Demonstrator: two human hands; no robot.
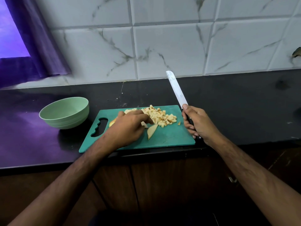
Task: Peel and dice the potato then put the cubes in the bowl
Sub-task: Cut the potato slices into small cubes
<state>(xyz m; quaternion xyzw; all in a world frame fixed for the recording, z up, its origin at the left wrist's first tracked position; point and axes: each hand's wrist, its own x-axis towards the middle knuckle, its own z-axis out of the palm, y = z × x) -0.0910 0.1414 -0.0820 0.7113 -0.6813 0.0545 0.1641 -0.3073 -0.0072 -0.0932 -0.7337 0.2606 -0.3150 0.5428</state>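
A green cutting board [164,137] lies on the dark counter. A heap of pale potato cubes [162,117] sits at its far side. One uncut potato slice [151,131] lies near the middle of the board. My left hand [128,126] is over the board, its fingertips touching cubes at the edge of the heap, and it hides more potato beneath the palm. My right hand [197,123] grips the black handle of a knife [176,90], whose white blade points up and away, off the board's right edge. A pale green bowl [65,112], nothing visible in it, stands left of the board.
The dark counter [244,108] runs to a marble-tiled wall [171,46] behind. A purple curtain [32,46] hangs at the far left. Wooden cabinet doors [154,185] are below the counter edge.
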